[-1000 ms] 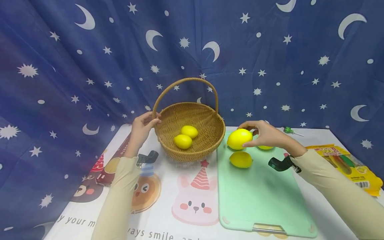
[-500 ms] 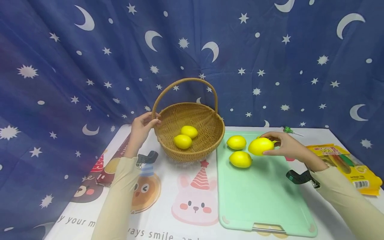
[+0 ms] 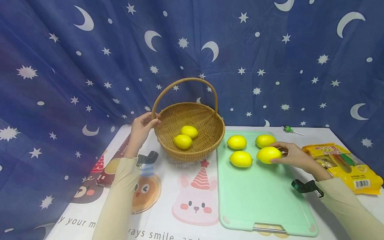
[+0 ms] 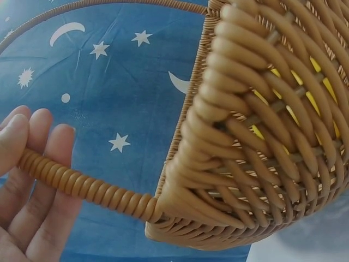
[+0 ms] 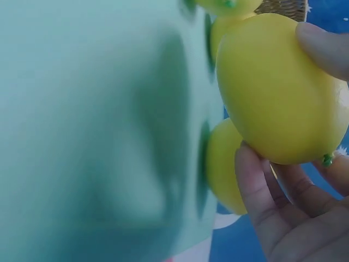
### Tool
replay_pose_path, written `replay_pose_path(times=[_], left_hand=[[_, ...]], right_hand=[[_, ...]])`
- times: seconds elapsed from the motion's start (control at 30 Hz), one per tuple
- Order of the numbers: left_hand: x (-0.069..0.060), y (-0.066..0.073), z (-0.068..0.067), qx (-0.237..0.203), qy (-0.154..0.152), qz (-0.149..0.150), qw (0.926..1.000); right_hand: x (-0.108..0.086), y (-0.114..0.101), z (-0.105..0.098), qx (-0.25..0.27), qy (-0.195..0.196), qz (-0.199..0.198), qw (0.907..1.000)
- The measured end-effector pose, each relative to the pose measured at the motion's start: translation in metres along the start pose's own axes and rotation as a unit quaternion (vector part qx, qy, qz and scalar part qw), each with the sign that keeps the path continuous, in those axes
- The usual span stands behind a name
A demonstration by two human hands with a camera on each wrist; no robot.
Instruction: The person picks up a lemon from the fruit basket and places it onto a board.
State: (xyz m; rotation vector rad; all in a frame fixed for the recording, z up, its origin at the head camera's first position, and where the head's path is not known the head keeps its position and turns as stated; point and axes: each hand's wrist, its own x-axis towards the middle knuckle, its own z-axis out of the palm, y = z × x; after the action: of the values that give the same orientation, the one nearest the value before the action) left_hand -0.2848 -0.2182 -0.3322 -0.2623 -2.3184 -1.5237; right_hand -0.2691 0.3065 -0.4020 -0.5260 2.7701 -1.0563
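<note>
At the left end of the wicker basket (image 3: 204,151), the left hand (image 3: 141,131) grips the handle; in the left wrist view the fingers curl round the handle (image 4: 87,185). Two lemons (image 3: 186,136) lie inside the basket. The right hand (image 3: 295,156) holds a lemon (image 3: 268,155) between thumb and fingers, over the upper right part of the green board (image 3: 258,193). The right wrist view shows that lemon (image 5: 281,87) close to the board's surface; contact cannot be told. Three other lemons rest on the board, one (image 3: 265,141) just behind the held one.
A yellow snack bag (image 3: 351,166) lies to the right of the board, with a green lollipop (image 3: 288,129) behind it. A dark red package (image 3: 108,175) is left of the left forearm. Behind the table hangs a blue curtain (image 3: 180,20) with moons and stars.
The right hand has moved right and then lower toward the viewer, holding a lemon; the lemon behind it has come into full view. The left hand and basket have stayed put.
</note>
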Motion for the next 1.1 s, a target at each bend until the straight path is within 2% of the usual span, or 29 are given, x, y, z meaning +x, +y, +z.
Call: replay_pose_path(times=[0.27,0.5,0.77,0.97,1.1], left_hand=[[0.001,-0.002,-0.001,0.01,0.004,0.002,0.9999],[0.001,-0.001,-0.001,0.003,0.001,-0.01,0.9999],[-0.005,0.014,0.0,-0.003,-0.002,-0.017,0.9999],[0.0,0.001,0.0,-0.008,0.001,0.004,1.0],[-0.004,0.013,-0.001,-0.01,0.001,-0.004,0.9999]], right_hand=[[-0.001,0.006,0.006,-0.006,-0.011,0.009,0.9999],[-0.004,0.008,0.011,-0.017,-0.005,0.006,0.9998],[-0.005,0.01,0.013,-0.02,-0.018,0.002,0.9996],[-0.006,0.012,0.011,-0.009,-0.032,-0.014,0.9993],[-0.008,0.013,0.009,0.006,-0.047,-0.019,0.9987]])
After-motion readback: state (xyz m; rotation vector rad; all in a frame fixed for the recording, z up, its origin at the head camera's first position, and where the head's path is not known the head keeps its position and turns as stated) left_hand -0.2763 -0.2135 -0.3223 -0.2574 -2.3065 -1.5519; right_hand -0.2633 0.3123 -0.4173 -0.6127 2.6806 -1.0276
